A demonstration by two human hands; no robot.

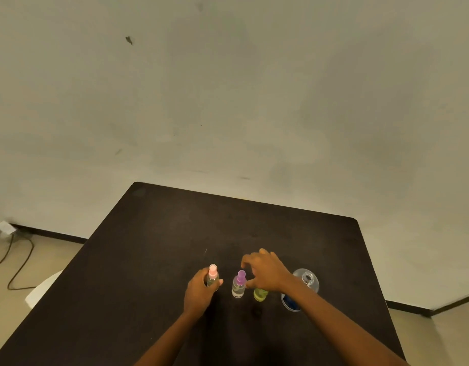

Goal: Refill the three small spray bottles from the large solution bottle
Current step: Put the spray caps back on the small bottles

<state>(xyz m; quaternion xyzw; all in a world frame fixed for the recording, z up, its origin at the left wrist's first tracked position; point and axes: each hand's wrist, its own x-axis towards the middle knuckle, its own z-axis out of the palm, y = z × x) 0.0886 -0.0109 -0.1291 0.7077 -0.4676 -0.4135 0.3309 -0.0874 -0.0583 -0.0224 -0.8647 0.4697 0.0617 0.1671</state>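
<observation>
Dark counter [159, 260] fills the lower half of the view, set against a plain pale wall [228, 88]; no brand, label or writing can be read on any item.

Left hand [200, 290]: its grip is wrapped around the body of the pink-capped spray bottle [213, 274], thumb on the right side, bottle upright on the counter with the cap standing clear above the fingers.

Right hand [265, 272]: fingers are curled and spread, poised above the green spray bottle [260, 294], whose top is hidden beneath the palm. Whether this grip clasps the bottle or only hovers over it cannot be told.

Between the two hands stands the purple-capped spray bottle [239, 284], upright, touched by neither hand as far as can be seen.

Just right of the right wrist stands the large solution bottle [306, 282], clear, uncapped, its open neck visible, with blue at its base.

Beyond the counter's left edge, a dark cable [19, 260] trails across the floor.
</observation>
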